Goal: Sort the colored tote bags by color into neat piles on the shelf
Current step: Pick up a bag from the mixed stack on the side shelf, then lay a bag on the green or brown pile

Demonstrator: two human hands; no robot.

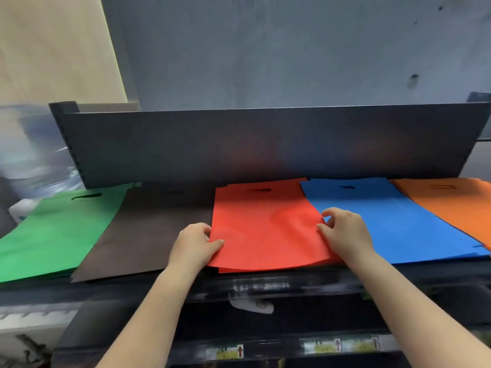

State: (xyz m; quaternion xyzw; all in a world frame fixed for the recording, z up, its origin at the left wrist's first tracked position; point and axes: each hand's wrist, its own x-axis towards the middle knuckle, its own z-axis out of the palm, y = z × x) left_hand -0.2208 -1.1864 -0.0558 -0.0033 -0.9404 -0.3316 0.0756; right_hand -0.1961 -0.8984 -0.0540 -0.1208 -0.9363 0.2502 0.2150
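Five flat piles of tote bags lie side by side on the dark shelf (265, 285): green (53, 235), dark brown (148, 229), red (265, 229), blue (393, 224) and orange (457, 205). My left hand (196, 244) grips the left edge of the top red bag, thumb on top. At the red pile's right edge, where it meets the blue pile, my right hand (345, 232) pinches the red bag with curled fingers. A second red bag peeks out underneath at the front.
A dark back panel (239, 147) rises behind the piles. Below the shelf's front edge runs a lower shelf with price labels (225, 351). Clear plastic-wrapped goods (34, 155) stand at the far left. The grey wall is behind.
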